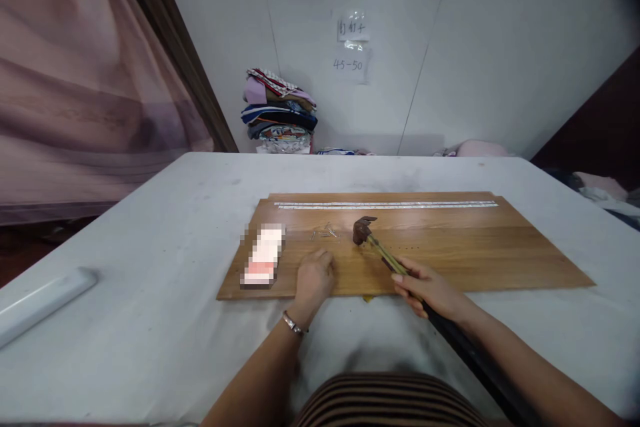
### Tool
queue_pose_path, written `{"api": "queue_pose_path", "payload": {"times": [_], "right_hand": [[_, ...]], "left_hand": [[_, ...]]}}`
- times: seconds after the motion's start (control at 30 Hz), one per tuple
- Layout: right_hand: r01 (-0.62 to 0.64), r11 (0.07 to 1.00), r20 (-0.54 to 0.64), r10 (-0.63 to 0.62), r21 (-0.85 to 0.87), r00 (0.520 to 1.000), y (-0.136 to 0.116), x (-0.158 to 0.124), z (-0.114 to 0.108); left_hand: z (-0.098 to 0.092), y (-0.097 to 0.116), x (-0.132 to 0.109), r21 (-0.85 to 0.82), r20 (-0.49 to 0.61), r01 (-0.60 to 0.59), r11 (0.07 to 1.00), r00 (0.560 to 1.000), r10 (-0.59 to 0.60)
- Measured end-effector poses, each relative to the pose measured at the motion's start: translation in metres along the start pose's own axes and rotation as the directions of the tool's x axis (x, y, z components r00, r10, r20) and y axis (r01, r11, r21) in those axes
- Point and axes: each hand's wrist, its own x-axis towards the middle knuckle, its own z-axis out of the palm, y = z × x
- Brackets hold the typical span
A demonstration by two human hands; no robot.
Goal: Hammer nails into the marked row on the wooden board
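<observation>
My right hand (425,287) grips a claw hammer (361,231) by its yellow and black handle. The rusty brown head is over the middle of a wooden board (475,247), with the claw pointing away from me. My left hand (315,275) rests at the board's near side with its fingers curled in; what they hold, if anything, is hidden. Just beyond those fingers lie several loose nails (325,233). To the right of the hammer head, a row of small dark dots (405,247) runs along the wood; I cannot tell if they are nail heads or holes.
A pixelated rectangular item (265,253) lies on the board's left end. Two white strips (385,205) run along its far edge. The white-covered table (150,240) carries a long white object (47,300) at left. Folded cloths (280,110) are stacked by the wall.
</observation>
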Motion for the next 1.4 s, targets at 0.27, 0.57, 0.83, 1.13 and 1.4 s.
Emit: {"api": "queue_pose_path", "payload": {"times": [0.27,0.57,0.83,1.13,1.4], "right_hand": [[-0.01,1.0,0.002,0.01,-0.006,1.0,0.0052,0.0028,-0.0017],[0.016,1.0,0.002,-0.016,-0.01,1.0,0.0017,0.0015,-0.0028],[-0.01,1.0,0.013,0.01,-0.016,1.0,0.0019,0.0011,0.0014],[0.001,1.0,-0.014,-0.001,0.003,1.0,0.0054,0.0036,-0.0037],[-0.011,1.0,-0.005,0.011,-0.024,1.0,0.0029,0.0023,0.0006]], "left_hand": [[0.0013,-0.0011,0.0008,-0.001,-0.01,0.002,1.0,1.0,-0.002],[-0.0008,0.0005,0.0005,0.018,0.004,0.004,1.0,1.0,-0.004],[-0.0004,-0.0002,0.0007,0.015,0.003,0.002,1.0,1.0,-0.002],[0.0003,-0.0003,0.001,0.019,-0.005,0.005,1.0,1.0,-0.005],[-0.0019,0.0009,0.0005,0.013,0.009,0.013,1.0,1.0,-0.013]]}}
